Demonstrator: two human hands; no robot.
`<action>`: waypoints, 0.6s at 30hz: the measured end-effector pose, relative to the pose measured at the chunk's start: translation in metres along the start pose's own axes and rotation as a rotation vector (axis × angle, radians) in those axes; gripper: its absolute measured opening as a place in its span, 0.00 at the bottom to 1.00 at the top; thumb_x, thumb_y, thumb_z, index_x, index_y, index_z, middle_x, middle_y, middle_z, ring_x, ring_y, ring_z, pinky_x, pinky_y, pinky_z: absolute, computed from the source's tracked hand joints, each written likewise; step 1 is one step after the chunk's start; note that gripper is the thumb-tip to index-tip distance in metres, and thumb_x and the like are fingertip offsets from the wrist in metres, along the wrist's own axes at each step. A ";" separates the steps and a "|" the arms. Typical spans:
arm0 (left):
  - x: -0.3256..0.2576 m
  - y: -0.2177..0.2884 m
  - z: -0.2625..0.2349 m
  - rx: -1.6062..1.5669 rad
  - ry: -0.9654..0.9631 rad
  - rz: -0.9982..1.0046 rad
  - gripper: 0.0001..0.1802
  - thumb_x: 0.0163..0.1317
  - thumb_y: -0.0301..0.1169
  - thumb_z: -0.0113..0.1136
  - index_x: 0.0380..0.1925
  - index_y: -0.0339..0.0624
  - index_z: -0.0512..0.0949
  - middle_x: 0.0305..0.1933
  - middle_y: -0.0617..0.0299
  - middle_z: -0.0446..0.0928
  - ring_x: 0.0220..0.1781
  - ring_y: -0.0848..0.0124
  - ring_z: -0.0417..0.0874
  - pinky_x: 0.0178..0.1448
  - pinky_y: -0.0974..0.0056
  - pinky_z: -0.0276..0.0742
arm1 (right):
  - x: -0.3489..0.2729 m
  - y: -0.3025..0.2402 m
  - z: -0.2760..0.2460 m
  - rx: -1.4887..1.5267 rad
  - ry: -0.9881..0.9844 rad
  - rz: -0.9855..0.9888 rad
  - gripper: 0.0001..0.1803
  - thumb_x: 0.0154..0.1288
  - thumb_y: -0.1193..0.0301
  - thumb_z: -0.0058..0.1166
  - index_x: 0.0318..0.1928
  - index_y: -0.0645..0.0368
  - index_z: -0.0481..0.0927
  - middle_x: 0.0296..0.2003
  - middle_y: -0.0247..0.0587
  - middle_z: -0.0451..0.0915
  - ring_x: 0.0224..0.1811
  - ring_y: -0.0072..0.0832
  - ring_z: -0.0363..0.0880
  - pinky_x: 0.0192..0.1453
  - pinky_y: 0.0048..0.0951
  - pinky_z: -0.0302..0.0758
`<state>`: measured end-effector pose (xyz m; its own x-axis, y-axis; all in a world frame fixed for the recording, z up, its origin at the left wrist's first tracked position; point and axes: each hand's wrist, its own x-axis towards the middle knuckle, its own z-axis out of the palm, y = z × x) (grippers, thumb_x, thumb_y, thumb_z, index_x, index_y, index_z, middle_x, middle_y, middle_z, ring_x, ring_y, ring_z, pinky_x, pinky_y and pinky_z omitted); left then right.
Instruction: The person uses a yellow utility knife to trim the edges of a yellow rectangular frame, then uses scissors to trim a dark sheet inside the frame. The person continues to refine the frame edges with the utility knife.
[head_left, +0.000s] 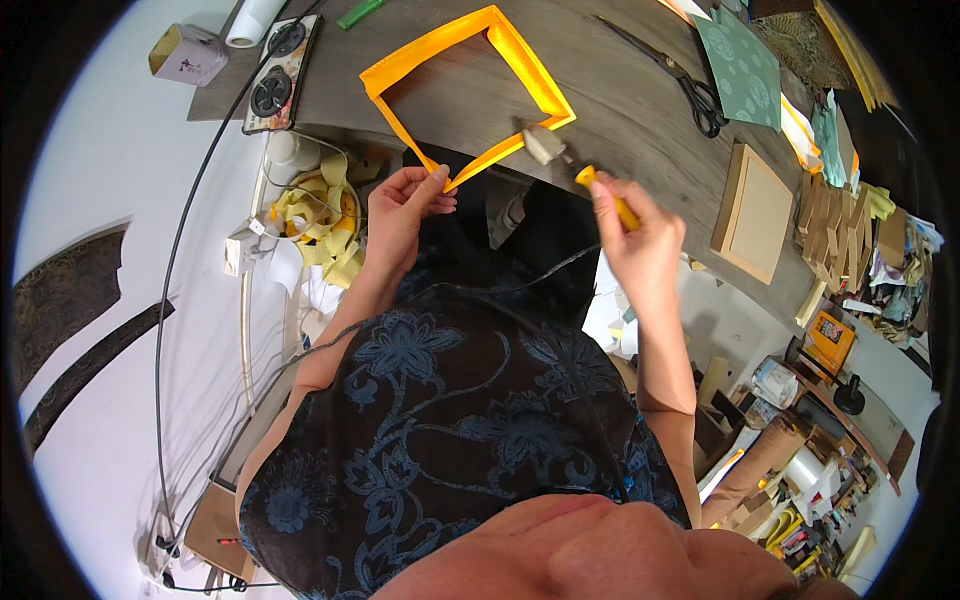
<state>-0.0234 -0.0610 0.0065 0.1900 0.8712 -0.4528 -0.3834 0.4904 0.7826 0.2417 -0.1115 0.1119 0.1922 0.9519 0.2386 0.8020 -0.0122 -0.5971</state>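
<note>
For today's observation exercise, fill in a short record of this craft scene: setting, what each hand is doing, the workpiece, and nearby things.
Setting: grey wooden worktable, seen from above
Left hand: pinches the near edge of the yellow ribbon frame
Right hand: grips a small iron with a yellow handle, its metal tip on the frame's near right side
Workpiece: open square of yellow strip, lying on the table and over its edge
Nearby: black scissors, green patterned paper, brown board, bin of yellow scraps

Bright, even light; fisheye-bent, dark-rimmed edges.
</note>
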 end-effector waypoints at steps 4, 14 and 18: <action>-0.003 0.000 0.002 0.009 0.037 -0.010 0.12 0.71 0.30 0.71 0.44 0.31 0.84 0.37 0.54 0.88 0.35 0.72 0.89 0.44 0.68 0.88 | -0.002 -0.015 0.002 -0.041 -0.060 -0.158 0.07 0.70 0.66 0.69 0.42 0.55 0.91 0.26 0.43 0.88 0.21 0.37 0.86 0.27 0.34 0.79; -0.009 0.003 0.010 0.054 0.076 0.017 0.12 0.64 0.24 0.76 0.42 0.31 0.81 0.37 0.54 0.87 0.35 0.73 0.88 0.45 0.69 0.86 | 0.008 -0.002 -0.008 -0.146 -0.003 -0.098 0.07 0.69 0.66 0.69 0.42 0.54 0.92 0.27 0.45 0.88 0.23 0.39 0.88 0.30 0.34 0.82; -0.009 0.004 0.010 0.040 0.075 0.015 0.13 0.64 0.24 0.76 0.42 0.31 0.81 0.37 0.55 0.87 0.36 0.73 0.88 0.45 0.70 0.86 | 0.014 -0.001 -0.013 -0.260 0.045 0.011 0.06 0.69 0.66 0.69 0.40 0.54 0.91 0.22 0.43 0.86 0.20 0.38 0.86 0.28 0.33 0.81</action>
<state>-0.0176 -0.0666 0.0179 0.1153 0.8748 -0.4705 -0.3488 0.4791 0.8054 0.2514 -0.1026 0.1256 0.2215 0.9369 0.2705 0.9172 -0.1060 -0.3840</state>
